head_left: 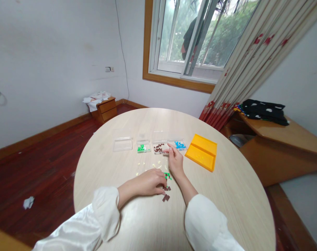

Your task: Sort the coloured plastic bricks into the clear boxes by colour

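My left hand (pixel 148 182) rests on the round table (pixel 226 195) with its fingers curled over small loose pieces; what it pinches, if anything, is hidden. Green pieces (pixel 168 175) and brown pieces (pixel 165 197) lie by its fingertips. My right hand (pixel 175 158) reaches forward, its fingers pinched at the edge of the clear box of brown pieces (pixel 160 147). Beside that box stand a clear box of green pieces (pixel 143 147), a clear box of blue pieces (pixel 178 144) and an empty clear box (pixel 122 144). Cream pieces (pixel 150 166) are scattered between the boxes and my hands.
An orange tray (pixel 201 152) lies to the right of the boxes. A wooden desk (pixel 278 146) with dark folded cloth (pixel 264 111) stands at the right. A small wooden cabinet (pixel 105 108) sits by the far wall. Crumpled paper (pixel 28 202) lies on the floor.
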Motion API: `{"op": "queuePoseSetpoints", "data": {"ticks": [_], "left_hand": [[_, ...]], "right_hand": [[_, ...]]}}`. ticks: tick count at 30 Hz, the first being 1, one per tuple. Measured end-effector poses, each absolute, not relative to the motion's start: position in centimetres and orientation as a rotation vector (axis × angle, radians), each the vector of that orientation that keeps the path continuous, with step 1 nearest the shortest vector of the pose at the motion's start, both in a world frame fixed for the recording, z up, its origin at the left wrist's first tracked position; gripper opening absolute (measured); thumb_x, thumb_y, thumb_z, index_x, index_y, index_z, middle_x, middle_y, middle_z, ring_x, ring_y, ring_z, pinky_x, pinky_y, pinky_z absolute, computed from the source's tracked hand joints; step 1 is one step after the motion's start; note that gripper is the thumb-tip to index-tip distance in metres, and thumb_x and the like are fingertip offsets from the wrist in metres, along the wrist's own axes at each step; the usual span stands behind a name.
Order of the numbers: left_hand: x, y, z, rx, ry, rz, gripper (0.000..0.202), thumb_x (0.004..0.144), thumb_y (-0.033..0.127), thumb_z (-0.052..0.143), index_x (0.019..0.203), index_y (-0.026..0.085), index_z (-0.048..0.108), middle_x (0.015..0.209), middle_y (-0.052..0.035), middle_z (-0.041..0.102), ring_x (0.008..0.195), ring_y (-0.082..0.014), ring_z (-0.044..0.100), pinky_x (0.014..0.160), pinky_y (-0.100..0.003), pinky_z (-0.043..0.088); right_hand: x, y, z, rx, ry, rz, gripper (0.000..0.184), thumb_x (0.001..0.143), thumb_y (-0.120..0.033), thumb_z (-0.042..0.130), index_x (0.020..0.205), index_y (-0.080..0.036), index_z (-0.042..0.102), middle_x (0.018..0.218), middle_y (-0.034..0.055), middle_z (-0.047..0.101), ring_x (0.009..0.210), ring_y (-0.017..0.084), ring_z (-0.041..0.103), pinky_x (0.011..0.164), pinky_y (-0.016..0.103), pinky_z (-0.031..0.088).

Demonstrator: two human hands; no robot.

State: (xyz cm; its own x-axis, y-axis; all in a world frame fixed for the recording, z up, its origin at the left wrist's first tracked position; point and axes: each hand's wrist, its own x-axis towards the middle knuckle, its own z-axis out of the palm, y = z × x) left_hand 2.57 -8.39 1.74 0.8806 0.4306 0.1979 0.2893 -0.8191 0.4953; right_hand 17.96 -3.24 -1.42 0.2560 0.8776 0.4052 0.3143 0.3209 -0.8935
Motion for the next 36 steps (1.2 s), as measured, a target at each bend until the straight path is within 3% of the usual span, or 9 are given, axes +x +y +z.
{"op": "queuePoseSetpoints", "data": {"ticks": [15, 19, 24, 31, 36], "left_hand": [[2.8, -8.56, 1.6, 2.571, 0.532, 0.432, 0.01, 0.084, 0.02, 0.056, 0.08, 0.019, 0.066, 0.073, -0.0021, 0.063, 0.076, -0.0155, 0.056, 0.074, -0.024, 0.04], [2.9, -8.71, 1.58, 2.595, 0.559, 0.432, 0.008, 0.08, 0.026, 0.062, 0.081, 0.019, 0.065, 0.075, -0.0024, 0.062, 0.077, -0.0166, 0.057, 0.073, -0.025, 0.04], [3.08, -8.62, 1.32, 2.638, 0.62, 0.399, 0.019, 0.076, 0.035, 0.066, 0.081, 0.017, 0.065, 0.078, -0.0042, 0.063, 0.077, -0.0182, 0.057, 0.072, -0.027, 0.04], [3.2, -8.69, 1.34, 2.632, 0.636, 0.422, 0.006, 0.078, 0.022, 0.063, 0.077, 0.016, 0.066, 0.074, -0.0032, 0.063, 0.076, -0.0174, 0.058, 0.074, -0.027, 0.041], [3.12, -8.77, 1.69, 2.604, 0.607, 0.429, 0.008, 0.077, 0.015, 0.058, 0.074, 0.017, 0.066, 0.073, -0.0026, 0.063, 0.074, -0.0161, 0.057, 0.074, -0.026, 0.041]], "right_hand": [[17.93, -3.27, -1.29, -1.237, -1.327, 0.533, 0.04, 0.086, -0.042, 0.039, 0.105, -0.016, 0.063, 0.072, 0.0036, 0.069, 0.071, 0.018, 0.063, 0.071, 0.033, 0.05], [17.88, -3.24, -1.27, -1.231, -1.322, 0.528, 0.039, 0.086, -0.042, 0.04, 0.104, -0.016, 0.063, 0.071, 0.0031, 0.069, 0.069, 0.018, 0.062, 0.07, 0.033, 0.05], [17.89, -3.25, -1.22, -1.232, -1.324, 0.534, 0.039, 0.085, -0.044, 0.04, 0.102, -0.017, 0.064, 0.069, 0.0027, 0.068, 0.068, 0.018, 0.062, 0.069, 0.033, 0.05], [17.89, -3.32, -1.15, -1.236, -1.33, 0.545, 0.038, 0.086, -0.042, 0.04, 0.101, -0.016, 0.063, 0.069, 0.0026, 0.068, 0.066, 0.017, 0.061, 0.066, 0.031, 0.051], [17.93, -3.41, -1.04, -1.236, -1.332, 0.546, 0.037, 0.086, -0.041, 0.04, 0.1, -0.017, 0.063, 0.068, 0.0022, 0.067, 0.066, 0.016, 0.061, 0.065, 0.031, 0.051]]}}
